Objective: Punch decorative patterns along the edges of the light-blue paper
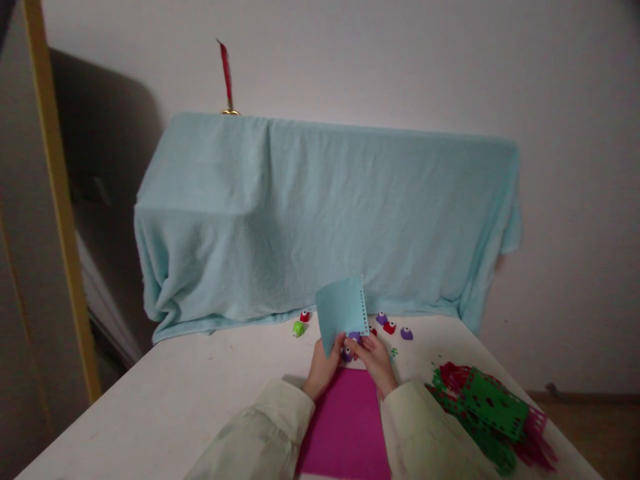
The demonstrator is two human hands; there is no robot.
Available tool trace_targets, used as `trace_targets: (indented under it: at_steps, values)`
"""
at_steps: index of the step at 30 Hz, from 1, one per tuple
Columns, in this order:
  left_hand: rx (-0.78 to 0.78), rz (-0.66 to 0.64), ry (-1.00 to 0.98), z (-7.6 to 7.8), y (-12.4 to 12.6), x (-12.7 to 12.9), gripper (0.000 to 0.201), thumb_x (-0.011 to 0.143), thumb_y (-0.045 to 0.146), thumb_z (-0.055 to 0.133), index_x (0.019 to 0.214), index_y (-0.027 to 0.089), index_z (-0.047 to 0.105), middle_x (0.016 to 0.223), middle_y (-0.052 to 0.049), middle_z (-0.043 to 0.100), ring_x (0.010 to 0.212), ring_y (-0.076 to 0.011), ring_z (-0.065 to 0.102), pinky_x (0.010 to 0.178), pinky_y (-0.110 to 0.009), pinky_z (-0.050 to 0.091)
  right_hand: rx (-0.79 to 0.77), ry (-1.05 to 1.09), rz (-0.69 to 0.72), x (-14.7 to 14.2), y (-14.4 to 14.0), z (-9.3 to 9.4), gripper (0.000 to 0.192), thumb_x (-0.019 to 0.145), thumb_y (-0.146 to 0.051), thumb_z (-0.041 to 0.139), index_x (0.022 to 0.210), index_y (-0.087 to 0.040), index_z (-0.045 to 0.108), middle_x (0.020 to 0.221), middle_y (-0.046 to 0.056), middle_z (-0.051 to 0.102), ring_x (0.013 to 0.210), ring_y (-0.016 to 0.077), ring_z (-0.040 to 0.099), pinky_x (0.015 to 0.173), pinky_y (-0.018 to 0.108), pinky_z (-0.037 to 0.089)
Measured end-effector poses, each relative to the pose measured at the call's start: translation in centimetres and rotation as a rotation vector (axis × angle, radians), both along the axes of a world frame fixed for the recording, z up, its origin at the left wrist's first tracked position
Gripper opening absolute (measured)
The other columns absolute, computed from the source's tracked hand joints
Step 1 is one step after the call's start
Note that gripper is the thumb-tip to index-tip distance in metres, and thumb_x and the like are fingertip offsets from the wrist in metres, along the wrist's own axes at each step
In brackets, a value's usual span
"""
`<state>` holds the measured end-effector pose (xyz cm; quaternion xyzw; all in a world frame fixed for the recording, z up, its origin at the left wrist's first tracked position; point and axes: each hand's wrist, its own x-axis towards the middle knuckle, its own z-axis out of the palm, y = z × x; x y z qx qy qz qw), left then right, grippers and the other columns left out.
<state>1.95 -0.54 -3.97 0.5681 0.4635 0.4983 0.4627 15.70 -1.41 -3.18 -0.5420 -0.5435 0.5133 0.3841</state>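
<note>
Both hands are pinched shut here: the left hand (323,365) has the bottom edge of a blue sheet (342,312) between thumb and fingers, and the right hand (374,357) is closed around a small purple punch (353,339) that sits right at the sheet's lower edge. Can't tell if the punch is actually squeezed down or just gripped, it's too small to make out.

The sheet is held up off the table (200,387), roughly upright and tilted a bit, with a row of tiny holes down its right edge. Directly under the hands lies a magenta sheet (345,427), flat, running toward the camera between the two pale sleeves.

More little punches are scattered just past the hands: a green one (299,329) and a red one (305,316) to the left, then purple (381,319), red (389,327) and purple (407,333) to the right. Over on the right side of the table there's a pile of green and dark red cutouts (490,407) full of holes. Behind it all is something big draped in a light blue cloth (320,213), against a white wall.
</note>
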Motion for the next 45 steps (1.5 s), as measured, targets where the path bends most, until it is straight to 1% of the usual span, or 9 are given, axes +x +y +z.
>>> trace_targets:
  at_steps: [4,11,16,20,24,27,33,37,45]
  values:
    - [-0.004,-0.005,0.021,-0.2,0.0,0.0,0.044,0.087,0.053,0.041,0.071,0.013,0.050,0.062,-0.002,0.051,0.058,-0.0117,0.045,0.061,-0.023,0.038,-0.011,0.006,0.013,-0.1,-0.1,0.4,0.114,0.064,-0.085,0.049,0.137,0.002,0.034,0.115,0.012,0.038,0.087,-0.0135,0.044,0.070,-0.011,0.036]
    - [0.046,0.011,0.044,0.2,-0.2,-0.1,0.041,0.088,0.050,0.041,0.072,0.013,0.048,0.065,-0.002,0.051,0.061,-0.0115,0.045,0.061,-0.022,0.037,0.009,-0.044,-0.008,0.5,0.2,-0.6,0.114,0.067,-0.088,0.045,0.138,0.001,0.033,0.110,0.010,0.041,0.082,-0.0151,0.043,0.069,-0.011,0.035]
    - [0.026,-0.005,0.060,0.0,-0.1,-0.1,0.041,0.088,0.049,0.041,0.070,0.013,0.048,0.064,-0.002,0.051,0.060,-0.0111,0.044,0.061,-0.021,0.037,0.026,-0.015,-0.007,0.2,-0.1,0.0,0.112,0.068,-0.087,0.044,0.135,0.001,0.032,0.112,0.011,0.039,0.085,-0.0142,0.043,0.070,-0.011,0.036]
    - [0.009,-0.027,0.059,0.2,-0.2,-0.1,0.043,0.088,0.051,0.041,0.070,0.013,0.048,0.063,-0.002,0.050,0.058,-0.0111,0.044,0.058,-0.021,0.036,0.037,0.002,-0.005,0.0,-0.1,0.2,0.109,0.069,-0.085,0.045,0.136,0.000,0.031,0.116,0.011,0.037,0.088,-0.0131,0.044,0.073,-0.011,0.038]
    - [0.044,-0.041,0.047,0.4,-0.4,-0.1,0.042,0.088,0.050,0.040,0.072,0.013,0.049,0.064,-0.002,0.050,0.060,-0.0108,0.044,0.059,-0.021,0.036,0.039,0.000,0.001,0.1,-0.2,0.1,0.109,0.070,-0.085,0.044,0.136,0.001,0.031,0.115,0.011,0.038,0.086,-0.0145,0.043,0.072,-0.011,0.037]
    - [0.056,-0.042,0.034,0.2,-0.3,-0.2,0.040,0.089,0.049,0.040,0.073,0.013,0.049,0.066,-0.002,0.050,0.061,-0.0105,0.044,0.061,-0.021,0.037,0.035,0.001,-0.008,0.1,-0.3,0.3,0.109,0.070,-0.085,0.044,0.136,0.001,0.031,0.114,0.012,0.038,0.085,-0.0148,0.043,0.071,-0.012,0.037]
    - [0.045,-0.035,0.055,-0.5,0.0,-0.1,0.041,0.087,0.050,0.042,0.074,0.012,0.048,0.068,-0.003,0.051,0.061,-0.0108,0.044,0.062,-0.021,0.037,0.005,-0.004,-0.023,0.0,0.1,0.2,0.116,0.063,-0.089,0.046,0.133,0.002,0.032,0.113,0.011,0.039,0.079,-0.0145,0.043,0.068,-0.010,0.037]
    - [0.049,-0.055,0.058,-0.6,0.0,-0.2,0.041,0.088,0.050,0.041,0.072,0.013,0.047,0.066,-0.002,0.050,0.061,-0.0108,0.043,0.063,-0.021,0.037,0.011,-0.004,-0.010,0.1,0.2,-0.1,0.115,0.065,-0.090,0.043,0.134,0.001,0.031,0.113,0.011,0.039,0.078,-0.0142,0.043,0.066,-0.009,0.037]
    - [0.054,-0.037,0.043,-0.7,0.1,-0.1,0.041,0.088,0.050,0.042,0.072,0.013,0.047,0.066,-0.002,0.049,0.062,-0.0111,0.044,0.062,-0.021,0.037,0.041,-0.033,-0.013,0.2,0.1,-0.5,0.113,0.068,-0.091,0.038,0.132,0.001,0.033,0.110,0.011,0.041,0.077,-0.0136,0.043,0.065,-0.009,0.037]
